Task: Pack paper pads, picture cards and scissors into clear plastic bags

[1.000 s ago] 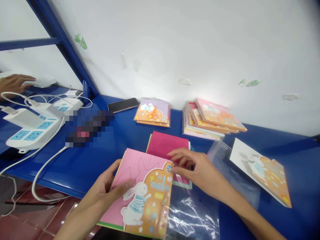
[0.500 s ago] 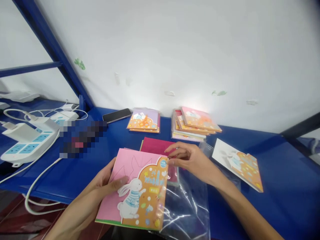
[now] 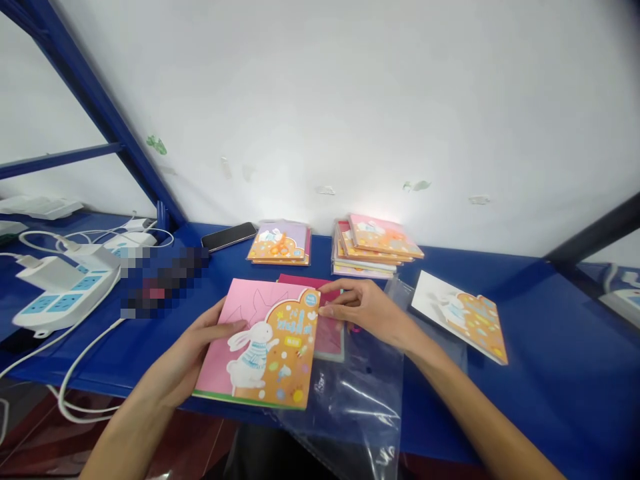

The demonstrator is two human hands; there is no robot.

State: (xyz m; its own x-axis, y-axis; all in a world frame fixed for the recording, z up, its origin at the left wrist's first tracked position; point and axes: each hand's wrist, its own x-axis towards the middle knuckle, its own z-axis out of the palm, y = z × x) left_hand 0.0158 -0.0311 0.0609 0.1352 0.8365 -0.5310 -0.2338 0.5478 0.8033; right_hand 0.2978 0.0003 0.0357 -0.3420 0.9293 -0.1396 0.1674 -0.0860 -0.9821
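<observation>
My left hand (image 3: 203, 340) grips a paper-craft booklet (image 3: 295, 360) by its left side, thumb on top. Its front has a pink sheet with line drawings, an orange panel and a white rabbit in a blue sweater; green shows along the bottom edge. My right hand (image 3: 370, 310) pinches the booklet's upper right corner between thumb and fingers. Behind and partly under it lies dark-red paper (image 3: 327, 333), half hidden. A clear plastic bag (image 3: 360, 393) spreads below my right hand and over the table's front edge.
Two stacks of similar booklets, a small one (image 3: 295, 233) and a taller one (image 3: 385, 240), stand by the wall. A white-and-orange booklet (image 3: 463, 313) lies at right. At left are a phone (image 3: 229, 237), a power strip (image 3: 65, 297) with cables and a blurred-out item (image 3: 165, 283).
The view has shifted slightly. The booklet in my hands sits a little higher and farther left in the picture, and more of the plastic bag shows below it. Both hands keep their hold.
</observation>
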